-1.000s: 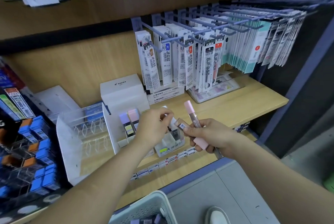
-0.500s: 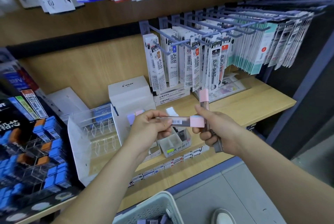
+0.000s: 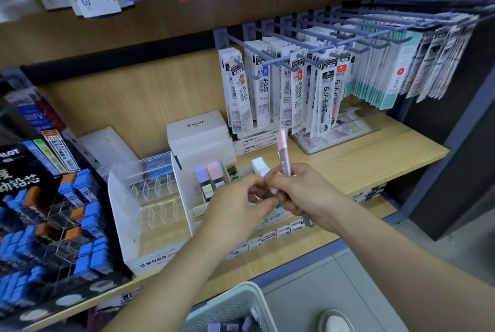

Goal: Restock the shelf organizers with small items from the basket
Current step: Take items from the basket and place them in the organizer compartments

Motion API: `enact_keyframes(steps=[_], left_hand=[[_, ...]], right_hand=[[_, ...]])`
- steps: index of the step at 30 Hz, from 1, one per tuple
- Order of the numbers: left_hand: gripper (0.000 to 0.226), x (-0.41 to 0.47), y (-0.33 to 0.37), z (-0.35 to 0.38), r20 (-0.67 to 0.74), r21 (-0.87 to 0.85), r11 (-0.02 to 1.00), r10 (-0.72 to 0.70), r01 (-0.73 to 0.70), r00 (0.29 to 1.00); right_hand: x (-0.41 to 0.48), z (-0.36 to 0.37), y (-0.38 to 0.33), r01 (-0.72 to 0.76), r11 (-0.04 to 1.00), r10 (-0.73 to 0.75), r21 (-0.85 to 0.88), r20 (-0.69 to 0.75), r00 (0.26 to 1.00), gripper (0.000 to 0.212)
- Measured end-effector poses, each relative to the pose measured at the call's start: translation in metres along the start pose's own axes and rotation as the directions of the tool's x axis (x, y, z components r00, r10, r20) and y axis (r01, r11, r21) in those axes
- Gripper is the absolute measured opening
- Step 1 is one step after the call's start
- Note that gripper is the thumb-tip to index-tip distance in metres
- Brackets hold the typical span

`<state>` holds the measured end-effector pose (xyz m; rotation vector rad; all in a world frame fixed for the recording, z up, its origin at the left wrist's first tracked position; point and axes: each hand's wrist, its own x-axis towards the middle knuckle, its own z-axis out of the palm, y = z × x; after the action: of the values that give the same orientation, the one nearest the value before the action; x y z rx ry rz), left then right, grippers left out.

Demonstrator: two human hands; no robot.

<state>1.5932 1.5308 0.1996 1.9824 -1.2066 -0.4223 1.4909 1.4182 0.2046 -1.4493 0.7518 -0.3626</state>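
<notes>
The wooden shelf (image 3: 375, 165) carries a clear organizer (image 3: 150, 197); the basket (image 3: 230, 305) sits below. Fingers of the right hand (image 3: 308, 195) pinch a pink-capped case (image 3: 283, 155) upright before the shelf; the left hand (image 3: 235, 208) curls at its lower end, whether gripping I cannot tell

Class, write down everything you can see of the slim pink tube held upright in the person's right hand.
The pink tube is slim and looks plastic: an opaque pale pink cap over a translucent pinkish body. It stands nearly upright, top leaning slightly left, in front of the hanging refill packs. The right hand grips its lower part, hidden by the fingers. The left hand is close beside that grip; whether it touches the tube cannot be told.
</notes>
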Motion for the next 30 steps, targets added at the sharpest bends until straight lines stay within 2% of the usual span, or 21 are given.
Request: enact_keyframes(steps=[3, 5, 8, 11, 14, 17, 21, 25, 30], left_hand=[[0.023, 0.002, 0.0, -0.008, -0.024, 0.062, 0.998, 0.002, -0.001, 1.0], [0.034, 0.002, -0.005, -0.016, 0.018, 0.085, 0.996, 0.019, -0.02, 1.0], [0.051, 0.004, -0.014, -0.035, 0.028, 0.07, 0.997, 0.022, -0.024, 0.999], [0.047, 0.02, -0.033, -0.062, -0.163, -0.094, 0.994, -0.077, 0.062, 0.984], [0.039, 0.034, -0.055, -0.08, -0.284, -0.069, 0.996, -0.078, 0.06, 0.956], [0.03, 0.04, -0.065, -0.078, -0.29, -0.021, 0.999, -0.042, 0.038, 0.956], [0.024, 0.043, -0.069, -0.063, -0.291, 0.189, 0.982, 0.042, 0.014, 0.956], [0.023, 0.045, -0.075, -0.056, -0.246, 0.311, 0.949, 0.122, -0.041, 0.961], [0.018, 0.046, -0.076, -0.048, -0.228, 0.339, 0.94, 0.116, -0.033, 0.967]], right_hand=[[0.0, 0.011, -0.005, 0.028, 1.0, -0.029, 0.006, 0.05, 0.998, 0.019], [-0.001, 0.016, -0.011, 0.01, 0.999, -0.013, 0.03, 0.099, 0.995, 0.024], [0.0, 0.021, -0.016, -0.023, 0.998, 0.018, 0.062, 0.083, 0.996, 0.036], [0.003, 0.022, -0.016, -0.052, 0.995, 0.049, 0.086, 0.029, 0.998, 0.035], [0.006, 0.022, -0.013, -0.049, 0.998, 0.049, 0.039, 0.006, 0.999, 0.036], [0.007, 0.024, -0.013, -0.025, 1.0, 0.025, 0.008, -0.001, 1.0, 0.036], [0.009, 0.026, -0.011, -0.018, 1.0, 0.018, -0.016, 0.009, 1.0, 0.033], [0.009, 0.027, -0.01, -0.032, 0.999, 0.033, -0.035, 0.038, 0.999, 0.031], [0.01, 0.025, -0.008, -0.066, 0.996, 0.069, -0.06, 0.06, 0.996, 0.025]])
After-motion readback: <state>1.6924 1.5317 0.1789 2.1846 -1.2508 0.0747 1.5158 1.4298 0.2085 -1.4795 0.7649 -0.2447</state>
